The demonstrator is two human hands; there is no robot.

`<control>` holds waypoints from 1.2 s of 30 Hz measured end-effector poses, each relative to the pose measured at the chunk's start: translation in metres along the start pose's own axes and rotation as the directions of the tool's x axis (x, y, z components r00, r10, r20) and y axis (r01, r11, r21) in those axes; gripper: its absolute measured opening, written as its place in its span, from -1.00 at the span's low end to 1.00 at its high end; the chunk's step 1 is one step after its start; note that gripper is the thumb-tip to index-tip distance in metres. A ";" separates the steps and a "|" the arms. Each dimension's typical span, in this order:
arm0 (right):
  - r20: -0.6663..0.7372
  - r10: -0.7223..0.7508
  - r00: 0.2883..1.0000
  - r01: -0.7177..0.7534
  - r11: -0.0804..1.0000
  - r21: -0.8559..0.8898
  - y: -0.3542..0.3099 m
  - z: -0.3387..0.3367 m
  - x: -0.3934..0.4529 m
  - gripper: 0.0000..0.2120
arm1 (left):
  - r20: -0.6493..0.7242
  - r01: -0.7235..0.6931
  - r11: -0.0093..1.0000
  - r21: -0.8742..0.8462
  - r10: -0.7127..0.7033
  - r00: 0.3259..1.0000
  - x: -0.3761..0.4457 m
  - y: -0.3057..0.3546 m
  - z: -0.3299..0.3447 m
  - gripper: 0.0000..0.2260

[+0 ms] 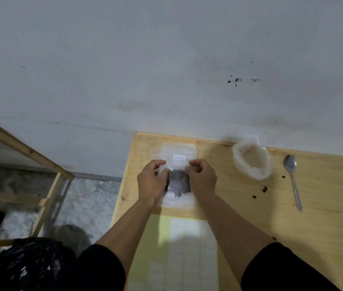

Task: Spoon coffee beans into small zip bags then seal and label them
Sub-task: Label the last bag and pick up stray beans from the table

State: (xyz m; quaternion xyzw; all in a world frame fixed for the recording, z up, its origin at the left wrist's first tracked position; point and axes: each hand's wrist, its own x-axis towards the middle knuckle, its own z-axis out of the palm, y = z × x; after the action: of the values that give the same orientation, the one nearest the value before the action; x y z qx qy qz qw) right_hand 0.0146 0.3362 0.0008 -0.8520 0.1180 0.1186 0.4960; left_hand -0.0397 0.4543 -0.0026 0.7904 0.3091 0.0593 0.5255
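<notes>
Head view: zip bag [178,198] of beans lies flat mid-frame on the table [323,227]. I read left hand [150,181] and right hand [203,178] as both pinching its edges, fingers curled, probably pressing the seal. White label [179,158] sits on the bag above. Spoon [292,179] and rolled-down bean bag [251,161] right of frame, clear. Label sheet [187,248] below. Stray beans [264,189] nearby.

pale wooden table [323,206], clear zip bag [179,152] of dark beans [178,183], silver spoon [292,177], yellow-green label sheet [179,248], grey wall [166,59]
</notes>
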 end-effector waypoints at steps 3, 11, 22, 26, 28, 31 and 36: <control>-0.032 -0.012 0.999 0.013 0.999 0.034 -0.002 0.008 0.000 -0.81 | -0.011 0.029 0.999 -0.024 -0.029 1.000 0.001 0.001 0.000 -0.81; -0.023 0.039 0.999 -0.038 0.999 0.024 0.002 0.008 -0.004 -0.84 | 0.003 0.074 0.997 -0.001 -0.074 0.997 0.004 0.001 0.001 -0.82; 0.010 -0.025 1.000 0.026 0.996 -0.086 0.003 0.001 -0.013 -0.74 | 0.090 -0.020 0.999 -0.047 0.024 0.996 0.005 -0.007 -0.008 -0.81; 0.033 -0.026 0.999 0.029 0.995 -0.095 -0.004 -0.005 -0.020 -0.64 | 0.085 -0.070 0.997 -0.013 0.071 0.994 0.002 -0.001 -0.017 -0.83; 0.020 -0.030 0.999 0.032 0.992 -0.120 -0.005 -0.012 -0.024 -0.63 | 0.064 -0.109 0.994 -0.016 0.110 0.992 -0.002 0.005 -0.021 -0.83; -0.020 -0.059 0.998 0.054 0.980 -0.193 -0.001 -0.024 -0.033 -0.66 | 0.069 -0.189 0.982 -0.010 0.190 0.979 -0.011 0.015 -0.026 -0.82; -0.101 -0.106 0.989 0.071 0.950 -0.305 0.020 -0.050 -0.060 -0.72 | 0.193 -0.333 0.941 0.049 0.319 0.928 -0.041 0.020 -0.018 -0.82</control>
State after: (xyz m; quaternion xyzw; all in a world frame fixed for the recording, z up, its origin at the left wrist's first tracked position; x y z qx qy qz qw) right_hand -0.0446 0.2883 0.0273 -0.9274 0.0889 0.0632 0.3579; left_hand -0.0713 0.4411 0.0321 0.8536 0.1261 0.0605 0.5018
